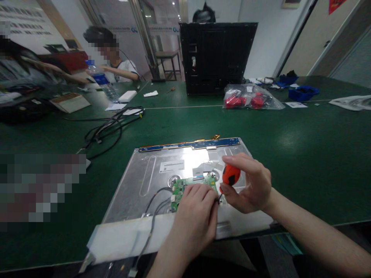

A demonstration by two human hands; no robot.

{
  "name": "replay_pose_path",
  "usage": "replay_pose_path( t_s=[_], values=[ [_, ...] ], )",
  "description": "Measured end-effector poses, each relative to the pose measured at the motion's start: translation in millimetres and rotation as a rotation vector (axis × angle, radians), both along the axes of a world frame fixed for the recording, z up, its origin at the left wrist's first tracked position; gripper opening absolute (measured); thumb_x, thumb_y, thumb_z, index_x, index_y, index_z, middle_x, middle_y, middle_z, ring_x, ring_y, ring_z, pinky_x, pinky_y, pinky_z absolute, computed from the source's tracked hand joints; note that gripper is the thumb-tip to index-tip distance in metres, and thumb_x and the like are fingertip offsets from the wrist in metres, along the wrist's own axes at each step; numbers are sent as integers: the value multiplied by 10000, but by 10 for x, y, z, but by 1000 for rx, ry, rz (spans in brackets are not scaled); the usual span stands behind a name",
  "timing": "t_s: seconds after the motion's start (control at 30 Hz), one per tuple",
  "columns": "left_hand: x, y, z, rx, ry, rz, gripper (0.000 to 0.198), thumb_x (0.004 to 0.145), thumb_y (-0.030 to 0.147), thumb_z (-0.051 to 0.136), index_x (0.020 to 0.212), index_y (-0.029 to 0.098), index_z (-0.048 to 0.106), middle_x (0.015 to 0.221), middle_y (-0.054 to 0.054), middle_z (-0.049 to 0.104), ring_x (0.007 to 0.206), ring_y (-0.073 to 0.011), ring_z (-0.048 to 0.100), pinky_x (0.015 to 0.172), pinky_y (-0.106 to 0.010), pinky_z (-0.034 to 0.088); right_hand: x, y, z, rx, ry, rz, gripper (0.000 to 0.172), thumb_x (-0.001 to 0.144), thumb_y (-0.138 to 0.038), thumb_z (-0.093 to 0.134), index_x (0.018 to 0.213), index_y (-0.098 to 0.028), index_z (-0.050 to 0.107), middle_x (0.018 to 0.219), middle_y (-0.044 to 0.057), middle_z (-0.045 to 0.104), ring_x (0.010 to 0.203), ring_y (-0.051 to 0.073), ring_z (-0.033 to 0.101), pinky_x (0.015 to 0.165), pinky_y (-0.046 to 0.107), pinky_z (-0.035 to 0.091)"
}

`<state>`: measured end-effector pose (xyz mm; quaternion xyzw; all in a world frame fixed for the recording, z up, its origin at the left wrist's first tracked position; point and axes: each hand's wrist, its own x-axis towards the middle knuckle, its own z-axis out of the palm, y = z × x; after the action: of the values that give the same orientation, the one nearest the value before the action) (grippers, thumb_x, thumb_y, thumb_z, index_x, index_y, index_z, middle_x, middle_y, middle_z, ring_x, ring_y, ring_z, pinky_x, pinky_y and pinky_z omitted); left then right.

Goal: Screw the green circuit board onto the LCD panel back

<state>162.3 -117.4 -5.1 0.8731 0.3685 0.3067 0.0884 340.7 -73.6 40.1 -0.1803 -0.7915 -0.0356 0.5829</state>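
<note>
A silver display panel [130, 185] lies back-side up on the table, with a green circuit board [179, 184] on it. My left hand [197, 212] presses over the board, its fingers bent and close together, covering much of it. A screwdriver [231, 175] with a red and black ball-like handle is gripped between the thumb and fingers of my right hand [252, 181]. Its thin shaft slants down to the board's right edge, beside my left fingertips; the tip is hidden. Grey cables [153, 222] run from the board's left side over the panel's near edge.
Black cables [107, 125] lie coiled on the green table [179, 123] at left. Farther back stand a water bottle [101, 79], a large black screen housing [217, 58] and a plastic bag with red items [249, 98]. Two people sit across at the left.
</note>
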Motion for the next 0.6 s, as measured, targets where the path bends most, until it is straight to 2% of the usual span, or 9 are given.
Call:
replay_pose_path(
  t_s=[0.13, 0.27, 0.43, 0.6],
  values=[
    [4, 0, -3, 20, 0, 4, 154, 899, 52, 538, 913, 197, 587, 901, -62, 680, 856, -265, 630, 798, -407, 490, 7, -30, 10, -18, -28, -29, 499, 953, -189, 620, 1441, -151, 522, 718, -27, 655, 537, 162, 588, 450, 281, 483],
    [6, 4, 8, 30, -13, 4, 159, 895, 50, 532, 914, 200, 580, 908, -61, 685, 860, -264, 636, 799, -405, 492, 8, -30, 1, -31, -18, 0, 461, 992, -242, 591, 1439, -152, 521, 717, -24, 655, 535, 159, 596, 452, 282, 495],
    [-1, 3, 14, -25, 8, 0, 140, 910, 71, 539, 920, 205, 582, 911, -54, 680, 872, -267, 630, 810, -409, 484, 23, -15, -29, -50, 1, 91, 528, 923, -208, 542, 1443, -113, 531, 791, 14, 661, 619, 179, 645, 482, 293, 518],
    [1, -4, 9, -37, 15, -2, 148, 911, 64, 533, 915, 206, 572, 907, -50, 668, 868, -262, 622, 806, -405, 482, 33, -27, -40, -72, 3, 59, 589, 860, -162, 540, 1447, -124, 531, 838, 27, 670, 658, 189, 663, 514, 308, 538]
  ],
)
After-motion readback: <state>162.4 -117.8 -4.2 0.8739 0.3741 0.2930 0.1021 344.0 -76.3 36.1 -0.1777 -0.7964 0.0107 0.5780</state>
